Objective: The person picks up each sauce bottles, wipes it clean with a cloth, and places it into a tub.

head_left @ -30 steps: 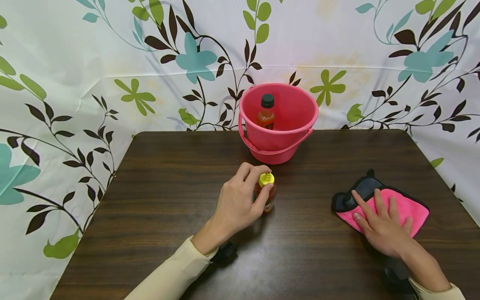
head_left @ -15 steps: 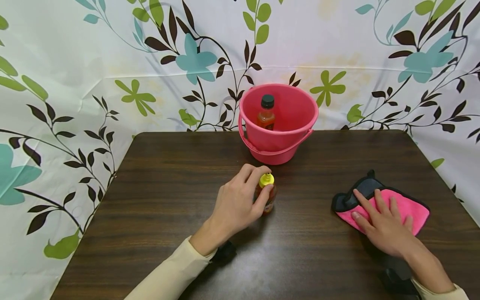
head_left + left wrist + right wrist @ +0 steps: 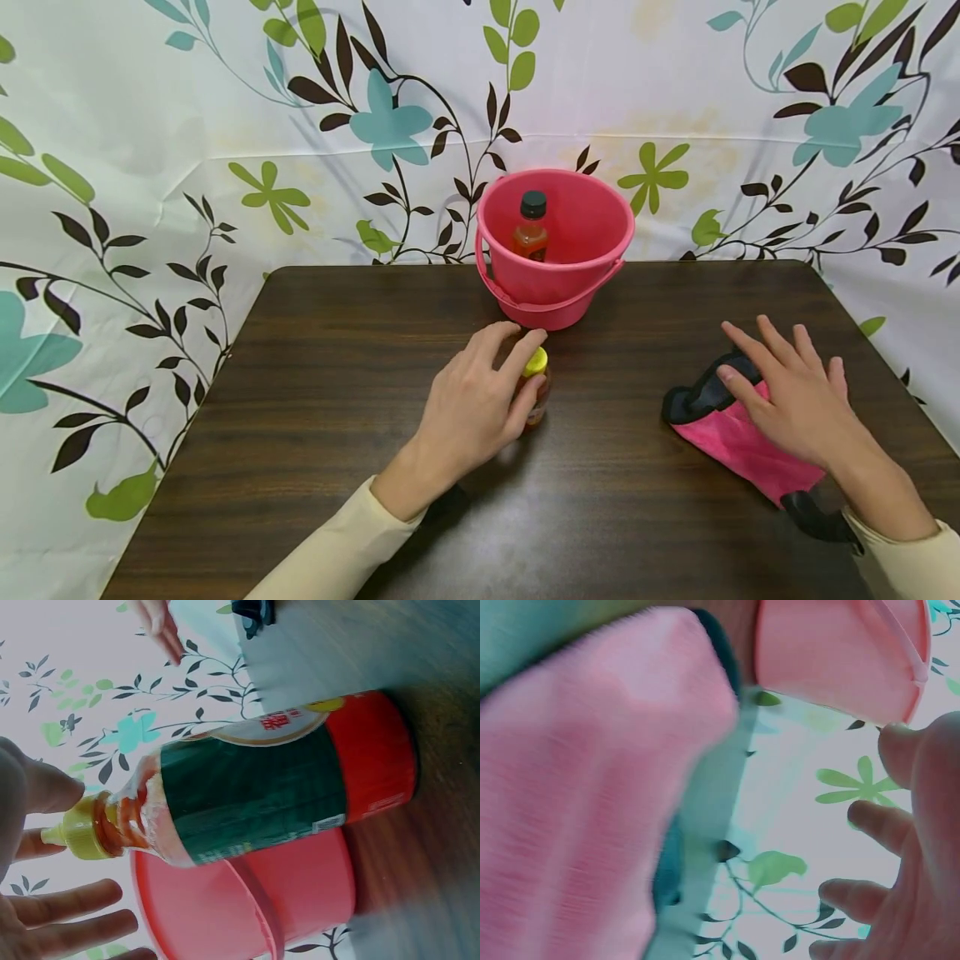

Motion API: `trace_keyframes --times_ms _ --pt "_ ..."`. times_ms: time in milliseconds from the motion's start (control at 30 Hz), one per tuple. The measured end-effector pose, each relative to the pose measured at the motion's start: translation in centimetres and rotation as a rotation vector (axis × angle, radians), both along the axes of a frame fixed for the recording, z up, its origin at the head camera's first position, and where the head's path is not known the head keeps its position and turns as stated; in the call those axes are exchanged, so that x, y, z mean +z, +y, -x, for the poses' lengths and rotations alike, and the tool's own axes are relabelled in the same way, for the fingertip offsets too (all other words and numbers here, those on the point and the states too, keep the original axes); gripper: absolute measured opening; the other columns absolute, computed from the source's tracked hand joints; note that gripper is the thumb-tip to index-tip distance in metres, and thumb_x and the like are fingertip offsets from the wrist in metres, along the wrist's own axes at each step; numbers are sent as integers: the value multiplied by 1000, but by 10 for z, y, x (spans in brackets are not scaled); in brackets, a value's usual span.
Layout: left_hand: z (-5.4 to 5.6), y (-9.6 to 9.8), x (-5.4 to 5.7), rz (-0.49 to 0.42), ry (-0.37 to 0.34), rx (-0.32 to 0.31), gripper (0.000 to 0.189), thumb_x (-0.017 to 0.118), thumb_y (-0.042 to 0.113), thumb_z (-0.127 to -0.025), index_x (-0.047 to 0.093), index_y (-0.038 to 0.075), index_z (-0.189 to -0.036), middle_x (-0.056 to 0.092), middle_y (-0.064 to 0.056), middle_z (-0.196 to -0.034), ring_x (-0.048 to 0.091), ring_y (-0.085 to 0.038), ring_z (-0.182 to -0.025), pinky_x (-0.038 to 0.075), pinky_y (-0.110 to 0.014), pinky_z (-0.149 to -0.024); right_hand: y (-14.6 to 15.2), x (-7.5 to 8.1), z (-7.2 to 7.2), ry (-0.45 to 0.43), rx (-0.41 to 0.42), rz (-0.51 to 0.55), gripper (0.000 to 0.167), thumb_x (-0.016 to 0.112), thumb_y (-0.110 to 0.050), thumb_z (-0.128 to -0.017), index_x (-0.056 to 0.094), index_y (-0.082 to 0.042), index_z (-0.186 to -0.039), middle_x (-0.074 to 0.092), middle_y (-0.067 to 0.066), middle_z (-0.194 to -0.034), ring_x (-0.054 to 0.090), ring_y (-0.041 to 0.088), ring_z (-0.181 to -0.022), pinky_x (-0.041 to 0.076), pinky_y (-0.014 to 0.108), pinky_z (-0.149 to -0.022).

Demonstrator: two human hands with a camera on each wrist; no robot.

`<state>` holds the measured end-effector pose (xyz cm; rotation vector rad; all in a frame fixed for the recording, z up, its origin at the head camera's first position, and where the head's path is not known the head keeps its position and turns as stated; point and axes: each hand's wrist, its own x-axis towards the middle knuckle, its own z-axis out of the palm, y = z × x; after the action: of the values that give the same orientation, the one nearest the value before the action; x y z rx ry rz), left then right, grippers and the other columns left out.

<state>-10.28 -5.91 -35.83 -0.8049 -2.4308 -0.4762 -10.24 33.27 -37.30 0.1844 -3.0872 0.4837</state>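
A small bottle of orange-red sauce with a yellow cap (image 3: pixel 536 364) stands on the dark wooden table (image 3: pixel 322 375), just in front of a pink bucket (image 3: pixel 570 287). My left hand (image 3: pixel 517 375) is around it with loosened, fairly straight fingers. In the left wrist view the thumb (image 3: pixel 45 787) is next to the cap while the fingers (image 3: pixel 67 915) stay clear of the bottle (image 3: pixel 262 787). My right hand (image 3: pixel 750 358) hovers with spread fingers over a pink cloth with a dark edge (image 3: pixel 720 442). The cloth (image 3: pixel 577 810) fills the right wrist view.
Inside the bucket stands a second bottle with a black cap (image 3: pixel 532 227). The bucket (image 3: pixel 247 907) is at the table's back edge, against a floral sheet (image 3: pixel 225 125) that hangs behind and beside the table.
My right hand has lifted off the pink cloth and moved toward the back. My left hand's fingers have loosened and straightened around the yellow-capped bottle, which stays standing.
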Motion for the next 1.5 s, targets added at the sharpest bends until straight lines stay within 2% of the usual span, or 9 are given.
trace_keyframes --times_ms 133,300,600,1133,1500 --pt "-1 0 3 60 36 9 57 73 35 -95 57 20 -148 58 -14 -148 56 -32 -139 54 -51 -112 -5 18 15 49 30 -25 72 52 -51 -107 26 -23 -169 14 32 -173 -6 63 -159 -12 89 -114" --pt "-2 1 6 109 70 32 59 71 38 -96 56 23 -151 52 -16 -158 48 -36 -150 42 -62 -121 -15 38 33 97 61 -46 71 54 -51 -106 30 -26 -168 17 28 -175 -2 60 -161 -10 86 -117" --pt "-6 2 8 147 59 43 65 73 42 -94 54 27 -154 49 -16 -161 46 -38 -151 39 -65 -122 -35 60 58 134 103 -73 71 51 -56 -106 32 -27 -168 22 21 -176 6 53 -163 -3 85 -120" --pt "-9 4 7 183 68 44 64 72 41 -96 54 28 -155 49 -14 -162 46 -37 -152 38 -65 -122 -72 81 86 223 159 -70 66 53 -50 -107 39 -23 -165 30 19 -173 18 47 -163 7 81 -124" --pt "-11 7 4 183 61 30 67 73 41 -95 50 29 -157 47 -14 -164 47 -36 -152 40 -64 -122 -105 81 106 224 230 -79 66 57 -46 -105 41 -21 -164 32 19 -173 20 47 -163 10 78 -126"
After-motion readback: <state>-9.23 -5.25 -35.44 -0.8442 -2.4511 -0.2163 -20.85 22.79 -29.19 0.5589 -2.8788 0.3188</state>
